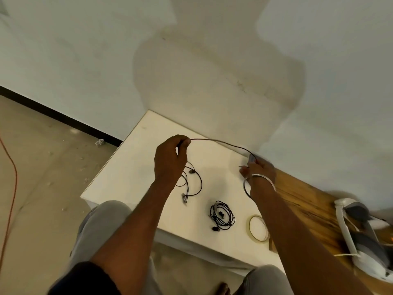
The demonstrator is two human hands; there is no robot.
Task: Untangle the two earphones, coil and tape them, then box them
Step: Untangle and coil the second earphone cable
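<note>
One dark earphone cable (221,142) stretches in an arc between my two hands above the white table (127,173). My left hand (170,160) pinches it at the left end, and the rest of that cable hangs down in loose loops (195,182) onto the table with its earbuds. My right hand (258,169) holds the other end near the wall, fingers closed on it. A second black earphone (222,216) lies coiled in a small bundle on the table, nearer me. A roll of clear tape (258,228) lies flat to its right. No box is visible.
A wooden surface (302,201) adjoins the white table on the right, with a white and grey headset-like device (361,231) on it. The wall stands right behind the table. An orange cord (12,179) runs over the concrete floor at left. My knees are under the front edge.
</note>
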